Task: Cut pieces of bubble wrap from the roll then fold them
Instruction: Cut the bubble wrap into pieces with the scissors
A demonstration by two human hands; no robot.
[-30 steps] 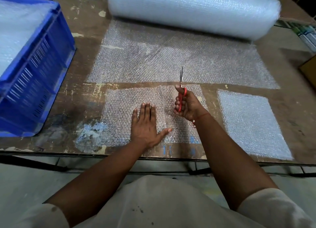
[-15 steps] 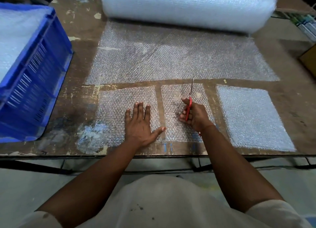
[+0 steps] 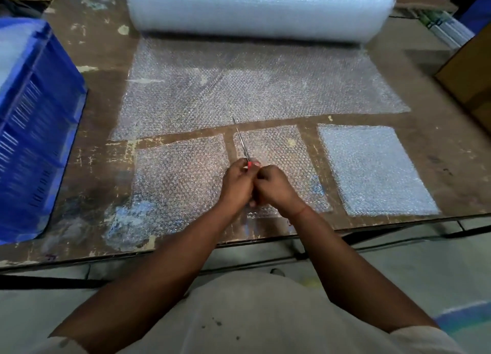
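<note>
both hands have met over the middle cut piece point(image 3: 281, 165), left hand point(image 3: 237, 185) lifted off the nine-o'clock piece point(image 3: 180, 173), fingers of both curled round the red scissors point(image 3: 244, 149), suggesting a handover before folding; roll point(image 3: 257, 6) sits at twelve o'clock on the counter point(image 3: 93, 109).

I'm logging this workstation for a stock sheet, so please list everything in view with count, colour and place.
Bubble wrap roll: one, clear white, far side of the table, a sheet unrolled toward the person.
Cut pieces: three, clear, in a row near the front edge: left, middle, right, which looks whiter.
Scissors: one, red handle, blades pointing away, over the middle piece.
Crate: one, blue, on the table's left.
Table: one, worn brown.
Cardboard box: one, brown, right edge.
Left hand: curled at the scissors handle.
Right hand: curled beside it, touching the left; whether it holds the scissors is unclear.
</note>
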